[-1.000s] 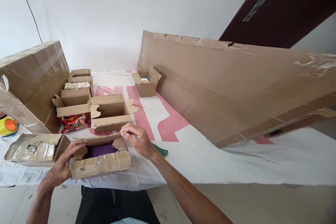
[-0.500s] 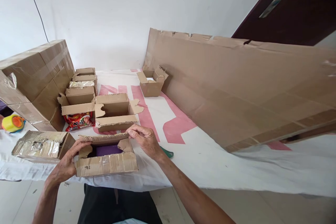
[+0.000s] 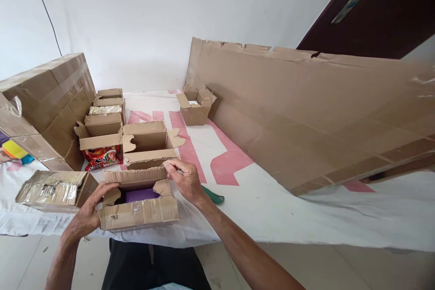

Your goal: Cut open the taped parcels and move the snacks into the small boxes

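Your left hand [image 3: 86, 215] grips the left end of a small open cardboard box [image 3: 139, 210] that sits at the near edge of the desk [image 3: 272, 208], directly in front of you. The fingers [image 3: 105, 186] of that hand curl over the left rim, closed on the cardboard, with the thumb against the outer wall. Your right hand [image 3: 185, 181] holds the far flap [image 3: 135, 176] of the same box at its right corner, the fingers pinched shut on the flap's edge so that it stands nearly upright. Inside the box a purple item [image 3: 137, 195] lies flat; the near flap, striped with clear tape, hangs outward toward you.

Just left of the box lies a flattened carton faced with silver foil [image 3: 50, 190]. Behind the box stands a second open box [image 3: 147, 145], empty as far as can be seen, and beside it a third [image 3: 100, 133] with a red snack packet [image 3: 102, 156] lying at its front. Further boxes are lined up behind these toward the wall. A large taped carton [image 3: 44, 99] occupies the far left. A small open box [image 3: 195, 106] stands alone near the wall, touching a long cardboard sheet [image 3: 306, 108] that leans across the right side of the desk. A green object [image 3: 214, 195] shows partly behind your right wrist; what it is cannot be told. The desk is covered with a white sheet bearing pink shapes.
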The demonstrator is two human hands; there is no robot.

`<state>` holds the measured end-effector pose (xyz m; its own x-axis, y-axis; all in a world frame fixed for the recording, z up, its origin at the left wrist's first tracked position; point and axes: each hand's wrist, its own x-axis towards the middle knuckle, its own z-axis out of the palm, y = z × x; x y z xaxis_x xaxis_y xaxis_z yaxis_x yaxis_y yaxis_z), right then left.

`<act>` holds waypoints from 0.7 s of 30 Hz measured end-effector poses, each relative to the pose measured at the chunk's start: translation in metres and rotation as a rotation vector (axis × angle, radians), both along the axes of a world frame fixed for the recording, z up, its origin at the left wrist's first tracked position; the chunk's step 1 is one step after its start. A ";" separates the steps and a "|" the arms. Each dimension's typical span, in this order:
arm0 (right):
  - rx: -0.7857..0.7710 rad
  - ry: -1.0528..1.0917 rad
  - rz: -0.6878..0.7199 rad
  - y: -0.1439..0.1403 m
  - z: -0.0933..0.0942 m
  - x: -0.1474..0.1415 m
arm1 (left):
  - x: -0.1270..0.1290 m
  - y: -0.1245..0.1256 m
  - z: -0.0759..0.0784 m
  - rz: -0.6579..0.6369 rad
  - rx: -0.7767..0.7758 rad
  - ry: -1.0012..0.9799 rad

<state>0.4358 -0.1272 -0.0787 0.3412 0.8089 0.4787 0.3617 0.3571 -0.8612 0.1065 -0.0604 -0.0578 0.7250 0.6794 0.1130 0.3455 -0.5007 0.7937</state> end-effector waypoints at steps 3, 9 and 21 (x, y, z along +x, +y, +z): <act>0.192 -0.182 0.037 -0.003 -0.004 0.001 | 0.001 0.001 -0.002 -0.005 0.018 -0.036; 0.270 -0.253 0.066 -0.006 -0.012 0.009 | 0.000 0.005 -0.010 0.020 0.018 -0.036; 0.238 -0.295 0.084 0.001 -0.012 0.018 | 0.003 0.004 -0.008 0.048 -0.023 -0.043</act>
